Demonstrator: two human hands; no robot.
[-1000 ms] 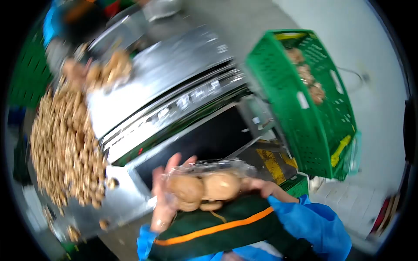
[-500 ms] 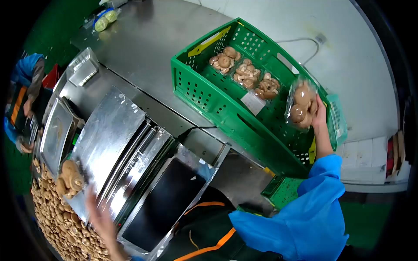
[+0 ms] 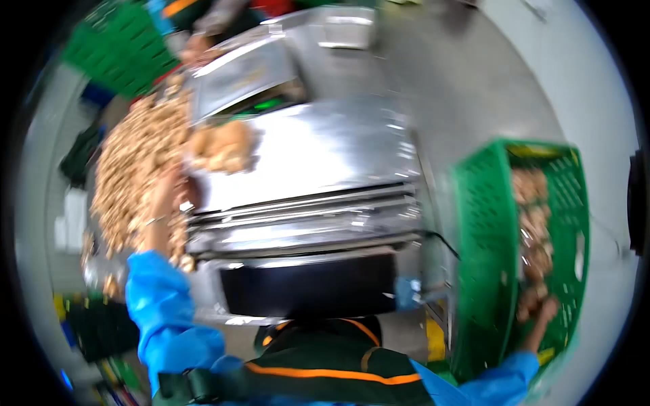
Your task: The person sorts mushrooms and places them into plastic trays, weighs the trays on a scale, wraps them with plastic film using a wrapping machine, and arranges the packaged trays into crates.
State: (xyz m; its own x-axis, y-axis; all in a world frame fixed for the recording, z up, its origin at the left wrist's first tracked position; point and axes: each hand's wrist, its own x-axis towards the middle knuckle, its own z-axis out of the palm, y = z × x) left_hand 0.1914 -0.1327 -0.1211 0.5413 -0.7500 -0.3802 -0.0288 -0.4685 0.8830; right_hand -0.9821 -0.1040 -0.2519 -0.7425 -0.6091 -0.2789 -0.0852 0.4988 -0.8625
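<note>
My left hand (image 3: 173, 189) is at the left edge of the steel plate, beside the big heap of mushrooms (image 3: 135, 169); motion smears its fingers. Just above it, a pack of mushrooms (image 3: 227, 145) lies on the steel plate (image 3: 325, 145). My right hand (image 3: 547, 310) reaches down inside the green crate (image 3: 484, 257) at the right, its fingers at a pack of mushrooms (image 3: 529, 302) at the near end. More packs (image 3: 535, 223) lie in a row beyond it in the crate.
A tilted metal tray (image 3: 244, 74) stands behind the plate, near a clear plastic tray stack (image 3: 345, 27). A black panel (image 3: 311, 287) lies in front of me. Another person's hand (image 3: 196, 51) is at the upper left, near a green crate (image 3: 118, 51).
The view has swung left. My right hand has lowered its mushroom pack into the crate. My left hand has moved to the heap's side, near the pack on the plate.
</note>
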